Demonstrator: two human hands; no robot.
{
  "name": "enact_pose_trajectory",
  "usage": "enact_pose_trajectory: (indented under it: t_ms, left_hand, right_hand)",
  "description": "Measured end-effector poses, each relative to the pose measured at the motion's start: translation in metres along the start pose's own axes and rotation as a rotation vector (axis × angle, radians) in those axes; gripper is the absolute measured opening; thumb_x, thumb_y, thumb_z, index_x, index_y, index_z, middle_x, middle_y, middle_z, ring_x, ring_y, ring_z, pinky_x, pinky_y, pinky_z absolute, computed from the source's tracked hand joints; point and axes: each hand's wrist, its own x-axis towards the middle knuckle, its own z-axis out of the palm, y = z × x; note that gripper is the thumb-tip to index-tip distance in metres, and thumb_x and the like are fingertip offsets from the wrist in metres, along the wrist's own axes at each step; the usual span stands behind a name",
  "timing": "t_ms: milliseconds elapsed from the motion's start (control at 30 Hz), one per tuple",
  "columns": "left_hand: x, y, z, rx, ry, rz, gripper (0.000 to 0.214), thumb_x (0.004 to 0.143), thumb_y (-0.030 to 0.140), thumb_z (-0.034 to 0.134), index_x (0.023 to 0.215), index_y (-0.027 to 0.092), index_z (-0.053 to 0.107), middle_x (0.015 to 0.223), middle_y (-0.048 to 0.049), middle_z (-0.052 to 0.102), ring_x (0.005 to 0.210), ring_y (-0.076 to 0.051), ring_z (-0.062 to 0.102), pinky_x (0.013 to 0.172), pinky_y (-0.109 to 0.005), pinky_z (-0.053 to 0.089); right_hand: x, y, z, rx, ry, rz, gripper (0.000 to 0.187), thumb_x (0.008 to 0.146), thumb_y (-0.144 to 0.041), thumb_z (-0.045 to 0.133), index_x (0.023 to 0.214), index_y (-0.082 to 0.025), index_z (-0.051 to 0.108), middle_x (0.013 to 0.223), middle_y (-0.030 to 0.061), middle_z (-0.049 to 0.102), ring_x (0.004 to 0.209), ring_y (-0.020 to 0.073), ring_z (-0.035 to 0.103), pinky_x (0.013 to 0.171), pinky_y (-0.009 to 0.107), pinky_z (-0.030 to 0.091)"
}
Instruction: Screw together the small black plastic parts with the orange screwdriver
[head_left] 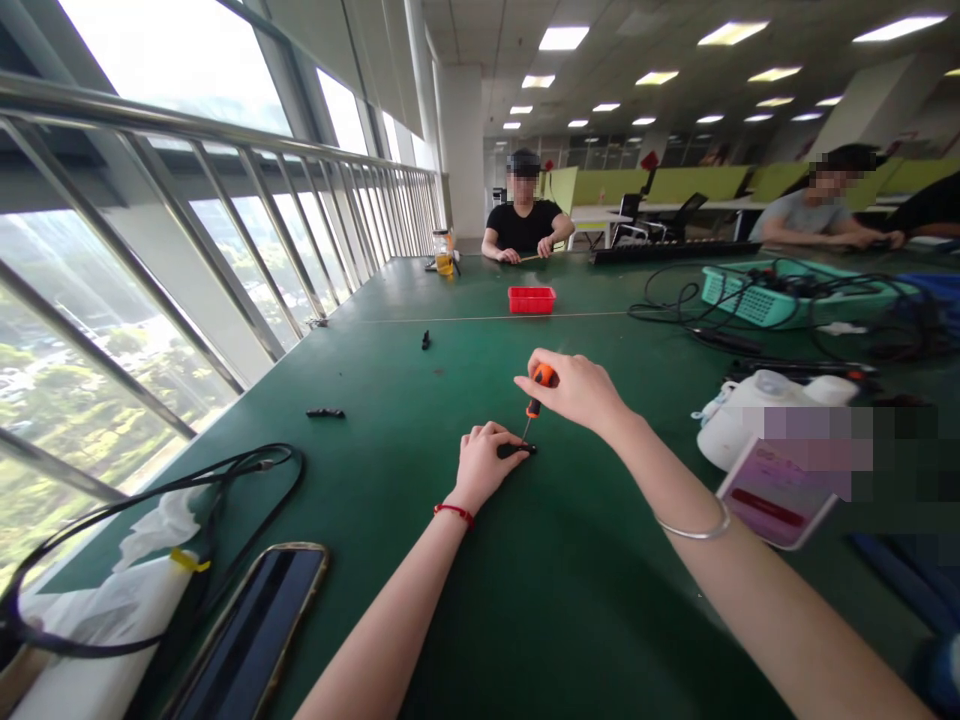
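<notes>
Phone (262,630): lies flat by the near left corner of the table (600,610); smooth, dark glass.
Left hand (484,465): pinches a small black piece (512,450) with closed fingers, low against the table, well in from the left edge, likely to stop any sliding.
Right hand (574,390): grips the screwdriver (534,405), fingers curled round the fat orange handle; points the thin metal tip down at the piece, maybe for a steady push.
Red box (532,302): sits toward the far edge; shiny, plastic-looking, thin walls.
</notes>
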Motion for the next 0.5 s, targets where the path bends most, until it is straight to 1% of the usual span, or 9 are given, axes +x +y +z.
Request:
enact_pose_trajectory:
  t_ms: [67, 100, 133, 200, 267, 300, 367, 400, 500]
  left_hand:
    - [0.001, -0.001, 0.001, 0.007, -0.008, -0.001, 0.014, 0.077, 0.038, 0.063, 0.086, 0.029, 0.070, 0.095, -0.0006, 0.060, 0.094, -0.022, 0.050, 0.084, -0.038, 0.036]
    - [0.001, -0.001, 0.001, 0.009, -0.010, 0.001, 0.014, 0.077, 0.038, 0.063, 0.086, 0.030, 0.070, 0.094, -0.0005, 0.060, 0.095, -0.022, 0.050, 0.084, -0.038, 0.036]
    - [0.001, -0.001, 0.002, 0.011, -0.010, 0.003, 0.014, 0.077, 0.038, 0.063, 0.086, 0.031, 0.070, 0.094, -0.0002, 0.060, 0.095, -0.022, 0.050, 0.084, -0.038, 0.036]
    - [0.002, -0.002, 0.003, 0.015, -0.004, 0.012, 0.014, 0.077, 0.039, 0.062, 0.086, 0.031, 0.070, 0.094, 0.0000, 0.060, 0.095, -0.022, 0.050, 0.084, -0.038, 0.036]
    - [0.002, -0.003, 0.004, 0.017, 0.000, 0.022, 0.015, 0.077, 0.039, 0.062, 0.086, 0.031, 0.070, 0.094, -0.0002, 0.060, 0.095, -0.022, 0.050, 0.085, -0.038, 0.035]
    - [0.002, -0.003, 0.004, 0.016, -0.001, 0.025, 0.015, 0.077, 0.039, 0.062, 0.086, 0.031, 0.070, 0.093, -0.0002, 0.060, 0.095, -0.022, 0.050, 0.084, -0.039, 0.035]
    - [0.002, -0.003, 0.004, 0.014, -0.007, 0.025, 0.015, 0.077, 0.038, 0.062, 0.086, 0.030, 0.070, 0.093, -0.0003, 0.060, 0.094, -0.022, 0.050, 0.084, -0.038, 0.036]
    - [0.002, -0.003, 0.004, 0.014, -0.009, 0.022, 0.015, 0.077, 0.038, 0.062, 0.086, 0.030, 0.070, 0.093, -0.0003, 0.060, 0.094, -0.022, 0.049, 0.084, -0.038, 0.036]
    - [0.002, -0.002, 0.003, 0.019, -0.007, 0.014, 0.015, 0.076, 0.038, 0.063, 0.086, 0.029, 0.070, 0.094, -0.0008, 0.060, 0.094, -0.022, 0.049, 0.083, -0.038, 0.036]
  right_hand:
    - [0.000, 0.000, 0.001, -0.015, 0.006, 0.015, 0.035, 0.083, -0.052, 0.040, 0.071, -0.024, 0.055, 0.064, -0.0005, 0.061, 0.061, 0.0157, 0.054, 0.052, 0.023, 0.028]
    - [-0.001, -0.001, 0.001, -0.013, 0.010, 0.012, 0.033, 0.083, -0.049, 0.040, 0.070, -0.023, 0.056, 0.065, -0.0004, 0.061, 0.062, 0.0156, 0.054, 0.052, 0.023, 0.028]
    - [-0.002, -0.002, 0.001, -0.004, 0.014, 0.005, 0.028, 0.083, -0.045, 0.042, 0.072, -0.024, 0.056, 0.065, -0.0008, 0.061, 0.063, 0.0153, 0.054, 0.052, 0.023, 0.028]
    - [-0.006, -0.005, 0.002, 0.028, 0.035, -0.009, 0.015, 0.079, -0.036, 0.047, 0.082, -0.025, 0.056, 0.068, -0.0027, 0.061, 0.061, 0.0144, 0.053, 0.051, 0.022, 0.028]
    - [-0.010, -0.008, 0.004, 0.057, 0.067, -0.016, 0.017, 0.074, -0.032, 0.050, 0.090, -0.025, 0.052, 0.070, -0.0039, 0.061, 0.059, 0.0136, 0.052, 0.050, 0.022, 0.027]
    - [-0.013, -0.009, 0.006, 0.066, 0.080, -0.020, 0.018, 0.074, -0.031, 0.050, 0.091, -0.025, 0.051, 0.071, -0.0040, 0.061, 0.058, 0.0134, 0.052, 0.049, 0.022, 0.027]
    - [-0.016, -0.010, 0.009, 0.059, 0.097, -0.022, 0.015, 0.078, -0.035, 0.048, 0.087, -0.024, 0.052, 0.068, -0.0035, 0.060, 0.057, 0.0133, 0.052, 0.049, 0.021, 0.027]
    - [-0.017, -0.011, 0.011, 0.049, 0.103, -0.018, 0.017, 0.081, -0.039, 0.045, 0.083, -0.024, 0.052, 0.065, -0.0030, 0.060, 0.056, 0.0135, 0.052, 0.049, 0.022, 0.028]
    - [-0.018, -0.011, 0.012, 0.058, 0.096, -0.015, 0.033, 0.087, -0.046, 0.036, 0.072, -0.022, 0.053, 0.057, -0.0020, 0.057, 0.054, 0.0133, 0.053, 0.049, 0.022, 0.028]
